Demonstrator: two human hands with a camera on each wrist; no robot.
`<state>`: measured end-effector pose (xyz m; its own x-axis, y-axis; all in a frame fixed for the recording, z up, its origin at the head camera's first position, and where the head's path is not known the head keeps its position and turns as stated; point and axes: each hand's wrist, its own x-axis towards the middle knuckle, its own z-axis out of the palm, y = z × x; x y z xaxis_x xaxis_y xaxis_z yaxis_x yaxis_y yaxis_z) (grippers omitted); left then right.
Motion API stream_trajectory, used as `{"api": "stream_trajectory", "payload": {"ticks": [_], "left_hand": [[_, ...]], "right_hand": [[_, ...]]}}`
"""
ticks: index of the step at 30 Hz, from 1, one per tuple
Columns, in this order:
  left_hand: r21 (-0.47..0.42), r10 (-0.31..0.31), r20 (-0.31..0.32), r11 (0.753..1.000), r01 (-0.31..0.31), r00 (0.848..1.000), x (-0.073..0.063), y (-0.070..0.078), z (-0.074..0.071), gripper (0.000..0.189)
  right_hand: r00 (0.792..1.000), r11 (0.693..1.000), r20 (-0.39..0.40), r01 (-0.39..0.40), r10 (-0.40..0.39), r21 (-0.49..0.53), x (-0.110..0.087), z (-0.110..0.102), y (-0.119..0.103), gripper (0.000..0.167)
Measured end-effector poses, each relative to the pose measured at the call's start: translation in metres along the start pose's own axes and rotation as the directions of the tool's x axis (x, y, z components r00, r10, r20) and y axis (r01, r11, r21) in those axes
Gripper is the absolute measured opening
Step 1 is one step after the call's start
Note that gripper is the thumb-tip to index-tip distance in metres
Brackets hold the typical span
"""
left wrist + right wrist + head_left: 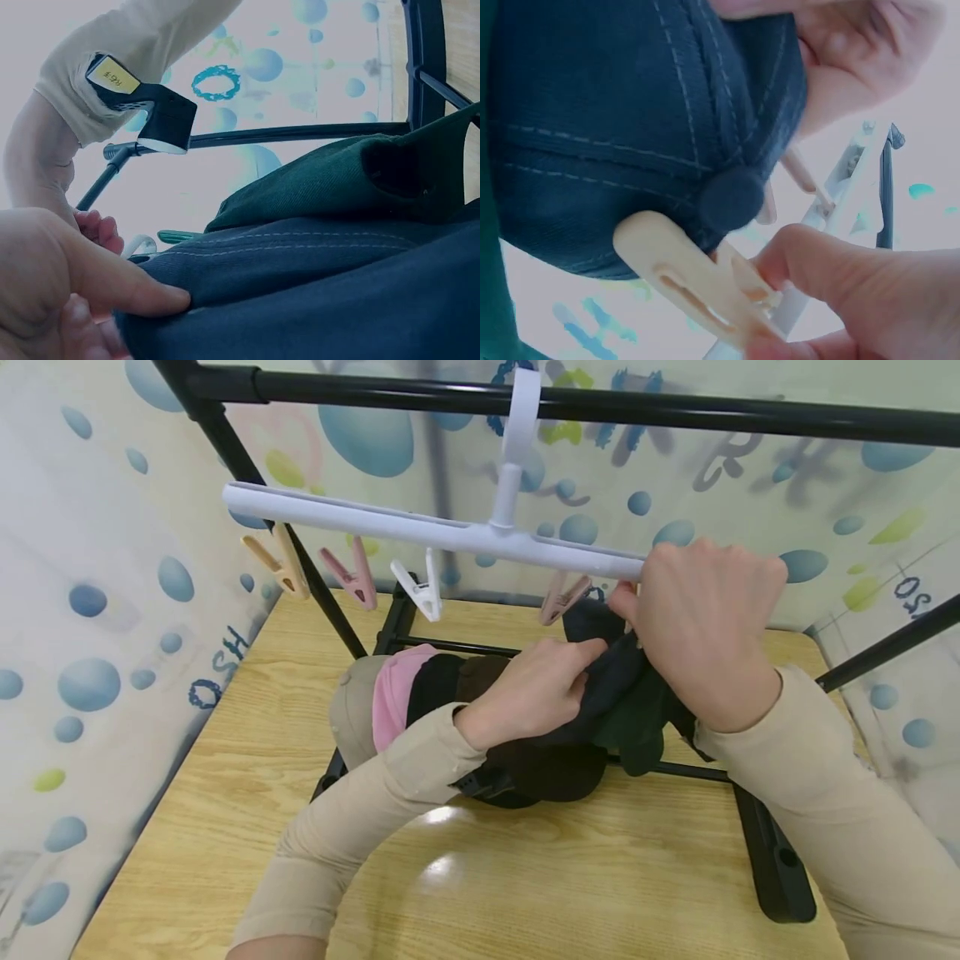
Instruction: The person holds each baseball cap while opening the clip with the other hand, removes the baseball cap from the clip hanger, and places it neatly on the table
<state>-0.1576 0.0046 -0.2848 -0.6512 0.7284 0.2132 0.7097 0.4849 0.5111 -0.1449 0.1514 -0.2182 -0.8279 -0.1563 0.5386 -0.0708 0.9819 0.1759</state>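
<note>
My left hand (528, 689) pinches the edge of a navy cap (300, 285) with white stitching, holding it up under the right end of a white hanger (442, 533). At that end my right hand (708, 618) pinches a beige clothespin (697, 281), thumb and finger at its handle end. In the right wrist view the clothespin's front end overlaps the navy cap's crown beside the top button (731, 200); whether it bites the fabric I cannot tell. A dark green cap (639, 735) hangs next to the navy one, its attachment hidden.
The hanger hooks over a black rail (390, 392). Along it hang a yellow-beige clothespin (288, 564), a pink one (356, 577), a white one (423, 587) and a dusty pink one (562, 599). Several caps, including a pink one (393, 693), lie on the wooden table (247, 760) below.
</note>
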Motion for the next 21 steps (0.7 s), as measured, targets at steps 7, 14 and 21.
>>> {"api": "stream_trajectory", "payload": {"ticks": [7,14,21], "left_hand": [[0.007,0.003,-0.038,1.000,-0.002,0.999,-0.006,-0.008,0.001,0.010],[0.017,-0.040,-0.030,0.999,0.040,0.999,-0.014,-0.011,0.001,0.010],[-0.041,-0.065,-0.013,0.997,0.064,0.998,-0.023,-0.019,0.000,0.009]], "right_hand": [[0.993,0.999,0.114,-0.044,0.043,0.013,0.005,-0.002,-0.005,0.050],[0.997,0.999,0.067,-0.046,0.045,0.013,0.008,0.003,-0.007,0.050],[0.998,0.999,0.035,-0.050,0.050,-0.009,0.012,0.008,-0.006,0.053]]}}
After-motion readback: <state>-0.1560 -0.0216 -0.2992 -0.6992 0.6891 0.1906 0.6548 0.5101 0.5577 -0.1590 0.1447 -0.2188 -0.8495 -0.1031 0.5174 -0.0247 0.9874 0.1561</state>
